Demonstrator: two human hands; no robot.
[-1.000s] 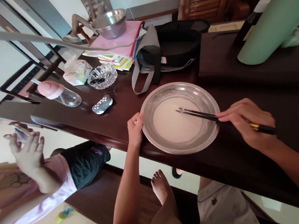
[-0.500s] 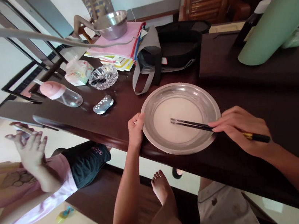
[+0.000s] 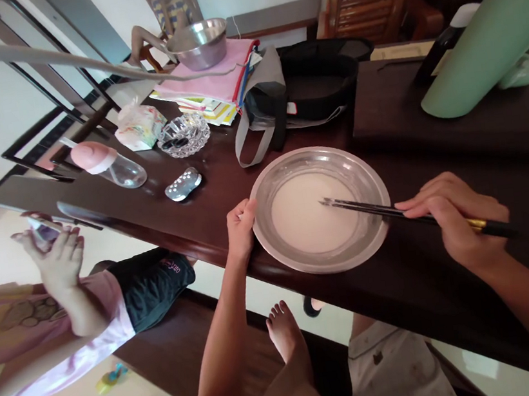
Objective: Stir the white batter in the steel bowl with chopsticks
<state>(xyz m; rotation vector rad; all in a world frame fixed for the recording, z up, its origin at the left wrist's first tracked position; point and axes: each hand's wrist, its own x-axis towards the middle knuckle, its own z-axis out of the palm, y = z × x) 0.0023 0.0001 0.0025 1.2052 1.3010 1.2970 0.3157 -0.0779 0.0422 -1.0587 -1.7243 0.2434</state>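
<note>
My left hand [image 3: 240, 228] grips the bowl [image 3: 327, 267] by its rim on the worktop [image 3: 217, 191]; my right hand [image 3: 467, 223] holds chopsticks [image 3: 368, 208], tips at the pale liquid [image 3: 307, 225].

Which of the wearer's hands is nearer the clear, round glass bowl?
Left. The left hand grips the left rim of the shallow silver metal basin, right of the glass bowl; the right hand, holding black chopsticks, is farther, beyond the basin.
</note>
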